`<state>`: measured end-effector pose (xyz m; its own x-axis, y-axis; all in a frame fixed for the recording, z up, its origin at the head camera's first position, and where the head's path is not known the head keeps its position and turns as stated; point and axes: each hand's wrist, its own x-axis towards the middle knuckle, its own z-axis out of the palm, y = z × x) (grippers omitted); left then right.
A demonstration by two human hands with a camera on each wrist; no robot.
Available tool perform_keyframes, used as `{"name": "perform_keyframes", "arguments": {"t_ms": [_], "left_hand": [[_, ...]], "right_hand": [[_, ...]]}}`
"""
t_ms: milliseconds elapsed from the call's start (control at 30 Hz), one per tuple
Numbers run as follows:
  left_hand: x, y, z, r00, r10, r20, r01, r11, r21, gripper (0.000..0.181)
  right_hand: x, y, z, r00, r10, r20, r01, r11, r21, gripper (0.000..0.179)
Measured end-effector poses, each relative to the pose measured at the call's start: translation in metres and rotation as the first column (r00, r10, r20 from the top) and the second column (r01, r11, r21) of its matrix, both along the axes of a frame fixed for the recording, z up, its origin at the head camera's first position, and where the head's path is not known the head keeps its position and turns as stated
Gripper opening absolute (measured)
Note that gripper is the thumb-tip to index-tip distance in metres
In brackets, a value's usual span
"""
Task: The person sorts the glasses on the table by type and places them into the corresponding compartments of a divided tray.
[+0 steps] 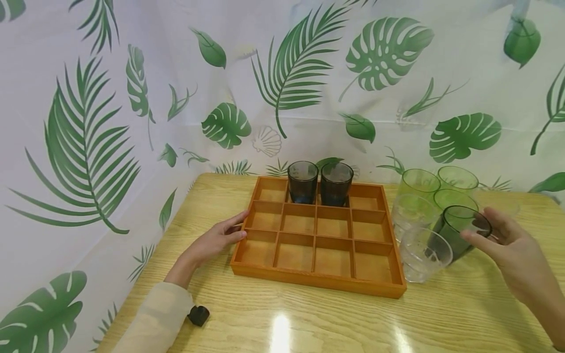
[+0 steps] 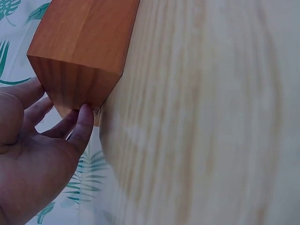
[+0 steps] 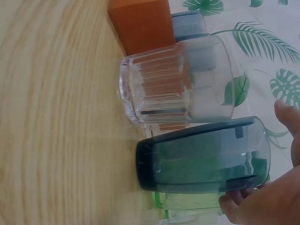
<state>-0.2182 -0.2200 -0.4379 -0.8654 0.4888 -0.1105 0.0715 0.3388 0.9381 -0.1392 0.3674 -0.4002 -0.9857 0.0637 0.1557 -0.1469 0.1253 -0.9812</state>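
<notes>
A wooden compartment box lies on the table, with two dark glasses upright in the middle compartments of its back row. My left hand touches the box's left side with extended fingertips, also seen against its wooden wall in the left wrist view. Over to the right, my right hand is spread around a third dark glass. In the right wrist view its fingers touch that glass's side, while the thumb stands apart near the rim. A clear glass stands between this glass and the box.
Green-tinted glasses and further clear glasses cluster behind the dark one, close to the box's right side. A small black object lies beside the left sleeve. A leaf-patterned sheet hangs behind the table.
</notes>
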Motion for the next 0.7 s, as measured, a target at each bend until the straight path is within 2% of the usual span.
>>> {"name": "perform_keyframes", "arguments": {"t_ms": [133,300,533,700], "left_hand": [[-0.001,0.0,-0.002,1.0,-0.001,0.001,0.001,1.0,-0.002,0.067],[-0.001,-0.001,-0.002,1.0,-0.007,-0.009,0.007,1.0,-0.011,0.067],[-0.001,-0.001,-0.003,1.0,-0.009,-0.02,0.009,1.0,-0.016,0.067],[-0.001,-0.001,-0.002,1.0,-0.001,-0.013,0.001,1.0,-0.017,0.067]], "right_hand": [[-0.001,-0.001,-0.003,1.0,0.009,-0.011,-0.009,1.0,0.02,0.083],[-0.002,-0.004,-0.007,0.999,0.0,-0.04,0.002,0.999,0.032,0.057],[-0.004,-0.006,-0.013,0.998,-0.038,-0.059,0.043,0.995,0.094,0.056],[-0.005,-0.006,-0.016,0.997,-0.065,-0.04,0.073,0.966,0.247,0.061]]}}
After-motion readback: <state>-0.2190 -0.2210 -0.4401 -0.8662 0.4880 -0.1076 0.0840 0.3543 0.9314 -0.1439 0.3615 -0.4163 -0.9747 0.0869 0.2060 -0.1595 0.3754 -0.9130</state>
